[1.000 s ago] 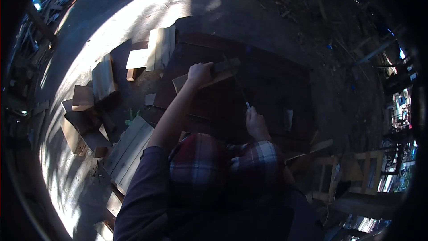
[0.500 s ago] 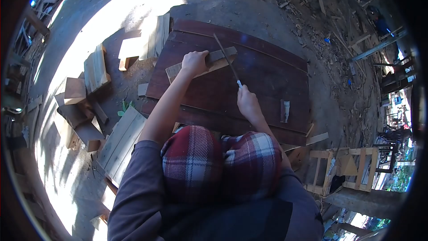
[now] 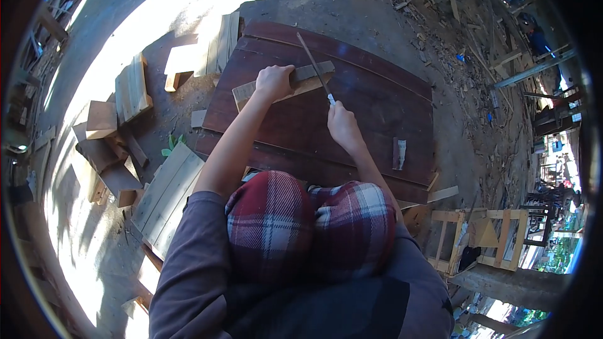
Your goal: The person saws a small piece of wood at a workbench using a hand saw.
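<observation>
A short, thick wooden block (image 3: 309, 73) lies slanted on a dark reddish-brown wooden panel (image 3: 383, 107). My left hand (image 3: 274, 83) is closed over the block's middle, pressing it against the panel. My right hand (image 3: 343, 123) is wrapped round the pale handle of a long, narrow-bladed tool that looks like a handsaw (image 3: 309, 54). Its blade crosses the block near the right end, with the tip pointing away from me. Whether the blade has teeth or has cut into the wood cannot be made out.
A small wood scrap (image 3: 399, 154) lies on the panel's right side. Wooden boxes (image 3: 108, 144) and plank pieces (image 3: 133, 91) stand on the left. Pale boards (image 3: 168, 191) lie by my left arm. A wooden frame (image 3: 483, 238) is at lower right, and wood debris (image 3: 465, 69) litters the ground.
My right hand and the tool have moved forward and slightly left, so the blade reaches farther past the block. My left hand still holds the block in much the same place.
</observation>
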Motion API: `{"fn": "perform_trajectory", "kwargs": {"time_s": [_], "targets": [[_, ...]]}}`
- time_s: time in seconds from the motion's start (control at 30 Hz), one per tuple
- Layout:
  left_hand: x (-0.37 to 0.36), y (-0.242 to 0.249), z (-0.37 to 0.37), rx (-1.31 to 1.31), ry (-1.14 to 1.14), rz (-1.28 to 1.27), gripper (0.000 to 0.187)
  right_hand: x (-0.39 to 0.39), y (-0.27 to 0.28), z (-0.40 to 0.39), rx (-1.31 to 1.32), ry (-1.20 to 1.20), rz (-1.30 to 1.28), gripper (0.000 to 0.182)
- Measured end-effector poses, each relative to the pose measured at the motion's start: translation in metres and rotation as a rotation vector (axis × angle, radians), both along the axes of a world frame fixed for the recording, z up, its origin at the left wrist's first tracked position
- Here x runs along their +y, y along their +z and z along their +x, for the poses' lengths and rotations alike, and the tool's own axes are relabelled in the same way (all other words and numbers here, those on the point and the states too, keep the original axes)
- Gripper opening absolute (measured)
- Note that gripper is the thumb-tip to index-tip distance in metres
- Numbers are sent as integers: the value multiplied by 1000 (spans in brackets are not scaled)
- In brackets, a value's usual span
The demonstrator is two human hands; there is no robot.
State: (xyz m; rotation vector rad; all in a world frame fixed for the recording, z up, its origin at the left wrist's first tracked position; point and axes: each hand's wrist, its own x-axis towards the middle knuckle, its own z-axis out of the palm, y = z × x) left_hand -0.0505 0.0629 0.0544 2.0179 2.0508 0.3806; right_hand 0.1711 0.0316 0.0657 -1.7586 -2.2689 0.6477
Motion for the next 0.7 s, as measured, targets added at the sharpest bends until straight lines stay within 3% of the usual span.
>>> {"fn": "perform_trajectory", "kwargs": {"time_s": [0.23,0.53,0.63,0.7], "targets": [[2,-2,0,-4,1,-6,41,-56,10,45,26,-24,-69,28],[1,-4,-2,-6,-28,44,48,-13,-8,1,62,-26,58,27],[0,-3,-1,4,-25,48,47,6,-32,0,336,29,43,27],[-5,-3,2,7,-13,65,44,-7,-9,7,458,-57,141,26]]}}
